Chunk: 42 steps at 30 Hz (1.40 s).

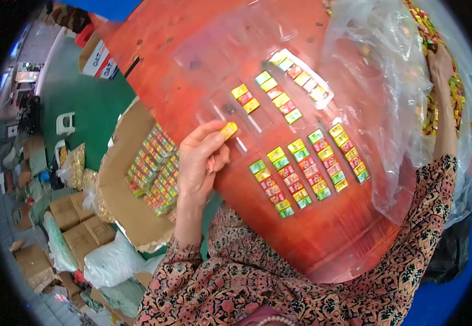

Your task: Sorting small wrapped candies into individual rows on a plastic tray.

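My left hand [202, 149] is closed, pinching a small yellow wrapped block [229, 130] between thumb and fingertips. It hovers over the left end of a clear plastic tray with long slots. Three of that tray's slots hold rows of wrapped blocks [278, 96] in yellow, red and green; the row nearest my left hand [245, 98] is the shortest. Closer to me, a second group of filled rows [310, 174] lies side by side. At the far right my right hand [440, 68] reaches into a heap of similar blocks [456, 95] inside clear plastic sheeting; its fingertips are hidden.
Everything lies on a red table [350, 228]. Clear plastic sheeting [363, 81] drapes over its right side. Left of the table, an open cardboard box [117, 187] holds packed trays [157, 163]. Closed cartons [86, 231], bulging bags [113, 261] and a white stool [65, 124] stand on the floor.
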Each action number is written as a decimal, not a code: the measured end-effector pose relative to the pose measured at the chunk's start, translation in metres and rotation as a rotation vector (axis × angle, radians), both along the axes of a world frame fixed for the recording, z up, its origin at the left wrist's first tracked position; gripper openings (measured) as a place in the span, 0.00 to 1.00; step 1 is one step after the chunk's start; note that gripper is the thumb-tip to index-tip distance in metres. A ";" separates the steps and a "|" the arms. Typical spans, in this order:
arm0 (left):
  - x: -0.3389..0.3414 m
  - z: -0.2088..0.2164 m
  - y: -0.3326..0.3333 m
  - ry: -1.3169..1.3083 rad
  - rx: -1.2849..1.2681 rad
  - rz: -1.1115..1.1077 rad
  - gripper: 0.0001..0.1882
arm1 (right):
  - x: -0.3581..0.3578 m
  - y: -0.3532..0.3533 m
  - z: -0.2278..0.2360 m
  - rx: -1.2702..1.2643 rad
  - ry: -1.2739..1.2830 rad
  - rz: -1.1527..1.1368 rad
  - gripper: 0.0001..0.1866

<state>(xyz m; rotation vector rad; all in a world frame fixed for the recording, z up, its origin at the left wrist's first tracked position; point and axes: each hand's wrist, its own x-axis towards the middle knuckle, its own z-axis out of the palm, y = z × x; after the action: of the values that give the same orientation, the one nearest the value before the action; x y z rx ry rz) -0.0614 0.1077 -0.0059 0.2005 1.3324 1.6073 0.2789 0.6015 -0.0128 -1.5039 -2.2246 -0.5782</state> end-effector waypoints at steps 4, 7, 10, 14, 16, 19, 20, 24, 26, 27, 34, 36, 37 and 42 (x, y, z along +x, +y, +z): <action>0.005 -0.001 0.002 -0.163 -0.039 0.059 0.12 | -0.001 0.012 -0.017 -0.244 0.236 0.019 0.14; -0.002 -0.009 -0.008 -0.558 0.095 0.131 0.13 | 0.001 0.014 -0.009 -0.160 0.242 -0.027 0.15; -0.007 -0.018 -0.013 -0.745 0.202 0.076 0.14 | -0.013 -0.022 -0.001 -0.236 0.462 0.168 0.13; 0.012 -0.010 0.001 -0.795 0.196 0.074 0.17 | 0.006 -0.033 0.021 -0.407 0.743 0.089 0.14; 0.013 -0.018 -0.003 -0.817 0.230 0.039 0.19 | 0.008 -0.042 0.030 -0.606 1.056 0.139 0.15; 0.015 -0.014 -0.006 -0.860 0.246 0.074 0.21 | 0.002 -0.057 0.039 -0.658 1.386 0.168 0.12; 0.019 -0.012 -0.004 -0.892 0.229 0.127 0.21 | 0.008 -0.058 0.043 -0.686 1.483 0.133 0.10; 0.028 0.001 0.000 -0.859 0.171 0.183 0.22 | 0.020 -0.043 0.041 -0.758 1.723 0.146 0.08; 0.029 0.003 -0.002 -0.834 0.123 0.204 0.22 | 0.015 -0.030 0.029 -0.690 1.623 0.182 0.09; 0.028 0.003 -0.005 -0.831 0.123 0.203 0.22 | 0.010 -0.024 0.026 -0.628 1.524 0.209 0.10; 0.008 0.007 -0.018 -0.852 0.123 0.169 0.12 | -0.019 0.029 -0.008 0.028 0.277 0.175 0.12; 0.003 0.000 -0.013 -0.885 0.142 0.160 0.12 | -0.015 0.048 -0.009 -0.043 -0.031 0.086 0.13; 0.000 -0.005 -0.015 -0.918 0.167 0.128 0.12 | -0.013 0.055 -0.009 -0.175 -0.095 -0.013 0.14; -0.009 -0.001 -0.004 -0.682 0.093 0.190 0.10 | 0.011 0.048 0.008 -0.114 0.086 0.118 0.17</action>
<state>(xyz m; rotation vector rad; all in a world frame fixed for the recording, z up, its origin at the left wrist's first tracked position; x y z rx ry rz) -0.0703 0.1037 -0.0068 -0.4028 0.7625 1.6824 0.2899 0.6496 -0.0053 -1.4111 -2.2940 -0.3495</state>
